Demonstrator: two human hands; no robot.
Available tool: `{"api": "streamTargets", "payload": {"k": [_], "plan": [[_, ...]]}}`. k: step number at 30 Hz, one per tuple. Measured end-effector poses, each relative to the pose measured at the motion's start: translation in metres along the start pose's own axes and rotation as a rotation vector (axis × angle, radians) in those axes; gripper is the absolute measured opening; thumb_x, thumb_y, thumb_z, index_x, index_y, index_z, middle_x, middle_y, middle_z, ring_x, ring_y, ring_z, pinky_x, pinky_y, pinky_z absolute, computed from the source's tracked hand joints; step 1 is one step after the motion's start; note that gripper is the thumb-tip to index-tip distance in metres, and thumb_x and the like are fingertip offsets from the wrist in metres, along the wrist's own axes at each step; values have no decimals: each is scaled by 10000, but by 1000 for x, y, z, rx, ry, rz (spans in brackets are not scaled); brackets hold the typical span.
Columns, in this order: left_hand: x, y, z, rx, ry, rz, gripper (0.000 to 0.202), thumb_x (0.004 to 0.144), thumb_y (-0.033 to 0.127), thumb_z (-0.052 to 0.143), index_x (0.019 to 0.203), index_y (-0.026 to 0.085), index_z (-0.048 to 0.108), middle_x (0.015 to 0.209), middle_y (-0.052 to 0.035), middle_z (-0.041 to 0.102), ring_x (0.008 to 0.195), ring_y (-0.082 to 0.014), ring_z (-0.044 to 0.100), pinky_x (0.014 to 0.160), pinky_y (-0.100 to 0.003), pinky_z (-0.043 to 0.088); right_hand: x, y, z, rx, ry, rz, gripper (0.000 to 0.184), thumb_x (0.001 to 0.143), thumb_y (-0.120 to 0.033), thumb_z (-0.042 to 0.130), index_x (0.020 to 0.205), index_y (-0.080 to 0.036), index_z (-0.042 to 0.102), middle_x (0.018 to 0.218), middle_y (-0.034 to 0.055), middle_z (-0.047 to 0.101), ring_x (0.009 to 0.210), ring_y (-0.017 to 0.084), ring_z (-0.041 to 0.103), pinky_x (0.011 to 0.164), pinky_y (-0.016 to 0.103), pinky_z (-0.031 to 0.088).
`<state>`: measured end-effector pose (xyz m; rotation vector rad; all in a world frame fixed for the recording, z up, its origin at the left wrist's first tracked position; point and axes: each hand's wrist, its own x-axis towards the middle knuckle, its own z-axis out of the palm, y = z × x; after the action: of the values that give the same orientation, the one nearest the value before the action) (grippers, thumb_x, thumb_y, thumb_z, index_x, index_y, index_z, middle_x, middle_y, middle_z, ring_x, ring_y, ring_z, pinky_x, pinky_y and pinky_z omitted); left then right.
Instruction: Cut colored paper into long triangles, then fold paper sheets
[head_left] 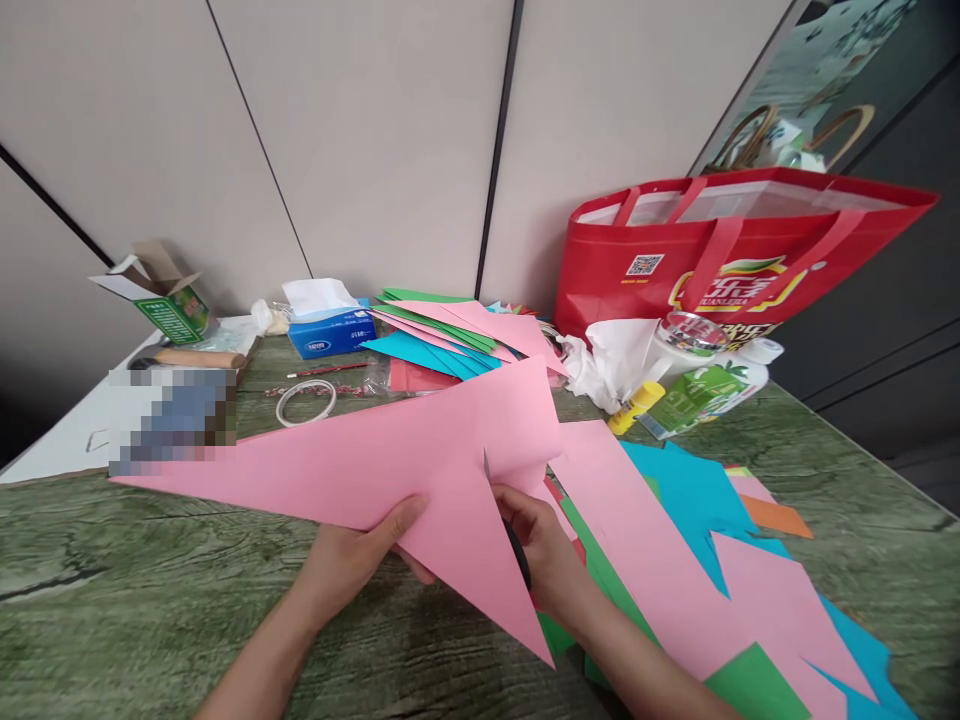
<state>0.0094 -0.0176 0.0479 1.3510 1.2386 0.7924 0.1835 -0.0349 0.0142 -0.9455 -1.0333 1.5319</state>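
A large pink paper sheet [405,455] with long pointed corners hangs just above the green table [112,580]. My left hand [360,560] grips its near edge, thumb on top and fingers underneath. My right hand [544,555] is closed round the black handles of scissors [516,545], whose blade pokes up through a slit in the pink sheet. Part of the right hand is hidden behind the paper.
Pink, blue, green and orange paper offcuts [697,560] lie at the right. A stack of coloured sheets [457,335], a blue tissue box [330,330], a tape ring [306,400], a yellow glue stick [636,406], crumpled tissue and a red shopping bag [720,260] stand behind.
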Motion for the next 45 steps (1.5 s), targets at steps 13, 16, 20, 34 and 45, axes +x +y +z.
{"api": "streamTargets", "payload": {"k": [13,16,20,34,45], "plan": [[0,1,1,-95,45,-4,295,714,408,581,508,204,629,370,-38,617,408,-236,603,506,-338,486,-1,-1,2,-8,5,-33,256,542,-228,774,772,-203,663,748,8,720,674,170,651,625,254,504],[0,0,1,-119,24,-19,285,714,405,584,524,198,629,382,-44,622,398,-238,600,465,-330,470,-2,1,1,0,7,-36,252,546,-198,770,776,-208,667,728,-7,716,659,154,648,611,231,498],[0,-1,0,-145,-2,-30,265,713,401,590,559,189,634,388,-49,624,396,-240,597,457,-335,465,-2,5,-1,-12,27,-23,250,541,-216,770,768,-197,666,697,-6,713,624,155,641,578,235,493],[-4,1,7,-123,0,-33,305,712,411,580,514,185,635,354,-47,607,365,-215,571,423,-299,446,-1,-2,1,-56,71,-53,319,550,-256,764,840,-220,637,842,36,707,760,211,640,680,301,510],[-4,0,7,-199,-45,-63,299,693,423,596,523,181,640,373,-57,618,333,-211,558,361,-286,416,-2,-2,2,-76,64,-43,274,562,-272,751,807,-226,637,806,30,707,731,213,642,661,308,514]]}}
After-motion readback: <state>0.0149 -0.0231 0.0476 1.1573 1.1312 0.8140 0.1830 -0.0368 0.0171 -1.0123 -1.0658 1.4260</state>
